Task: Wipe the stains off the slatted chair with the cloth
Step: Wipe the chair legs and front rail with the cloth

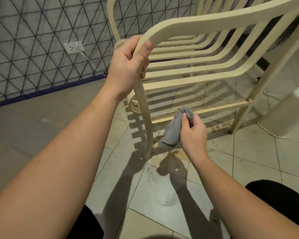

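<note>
The left hand [128,66] is curling its fingers and thumb round the bend of the cream slatted chair [188,54], which is standing on the tiled floor [162,195] and looking stiff and light enough to tip. The right hand [193,133] is pinching a soft, limp grey cloth [173,130] against the low rail.

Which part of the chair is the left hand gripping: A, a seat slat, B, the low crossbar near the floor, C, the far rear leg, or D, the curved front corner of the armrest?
D: the left hand curls round the chair at the armrest's curved front corner, while the right hand holds the cloth low by the crossbar.
</note>
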Motion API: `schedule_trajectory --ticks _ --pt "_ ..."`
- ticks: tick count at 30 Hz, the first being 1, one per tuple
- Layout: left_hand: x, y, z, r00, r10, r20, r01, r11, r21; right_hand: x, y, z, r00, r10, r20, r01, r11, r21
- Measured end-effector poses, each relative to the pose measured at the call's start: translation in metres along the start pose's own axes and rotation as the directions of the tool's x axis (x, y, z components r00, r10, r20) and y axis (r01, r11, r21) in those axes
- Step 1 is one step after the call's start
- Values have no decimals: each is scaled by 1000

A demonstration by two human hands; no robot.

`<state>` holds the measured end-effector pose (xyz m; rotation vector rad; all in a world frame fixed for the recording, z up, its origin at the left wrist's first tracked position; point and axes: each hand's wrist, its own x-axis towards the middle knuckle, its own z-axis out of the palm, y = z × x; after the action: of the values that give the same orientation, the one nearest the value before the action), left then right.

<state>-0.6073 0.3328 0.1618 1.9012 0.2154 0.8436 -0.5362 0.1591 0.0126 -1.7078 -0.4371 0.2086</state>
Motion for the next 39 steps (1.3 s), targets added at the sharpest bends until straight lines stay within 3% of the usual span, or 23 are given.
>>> schedule_trajectory --ticks 2,4,5,7,11,14,16,18,20,22,25,28,31,33,35,36,39 --pt "0 -2 -1 1000 -3 -8 3 1000 1 17 -7 -7 981 -179 74 190 965 -180" --pt "0 -2 -1 1000 -5 -11 5 1000 4 35 -13 -1 926 -309 218 378 773 -509" --pt "0 -2 -1 1000 -6 -11 6 1000 6 40 -16 6 895 -317 315 447 657 -608" --pt "0 -1 0 1000 -11 -10 11 1000 10 39 -16 25 834 -252 492 542 546 -639" --pt "0 -1 0 1000 -12 -9 12 1000 14 19 12 37 757 -107 645 534 669 -517" --pt "0 -2 2 1000 1 -22 -1 1000 11 16 34 17 741 -225 633 609 622 -492" --pt "0 -3 3 999 -8 -36 8 1000 15 17 31 4 829 -280 484 517 713 -473" --pt "0 -3 4 999 -13 -38 13 1000 16 21 13 -5 948 -213 236 297 856 -424" --pt "0 -4 4 999 -8 -32 9 1000 14 28 -1 -4 982 -161 103 188 915 -356" --pt "1 -4 3 999 -3 -33 4 1000 13 27 -10 10 957 -141 255 225 913 -340" --pt "3 -6 2 1000 -9 -28 10 1000 9 17 2 38 785 -127 607 464 770 -438" --pt "3 -7 2 1000 -20 -20 20 1000 6 30 20 37 763 -188 618 576 632 -519" --pt "3 -6 2 999 -30 -20 30 1000 6 33 19 35 817 -143 559 498 663 -559" --pt "2 -6 2 1000 -26 -16 26 1000 4 21 6 41 852 -13 523 294 838 -459" --pt "1 -6 2 1000 -18 -12 18 1000 0 9 -11 49 882 101 460 -24 985 -170" --pt "0 -5 3 1000 -12 -7 12 1000 1 5 -19 52 894 124 431 -144 990 13" --pt "0 -7 2 999 -23 36 24 999 -22 7 -40 61 919 35 392 -173 930 324"
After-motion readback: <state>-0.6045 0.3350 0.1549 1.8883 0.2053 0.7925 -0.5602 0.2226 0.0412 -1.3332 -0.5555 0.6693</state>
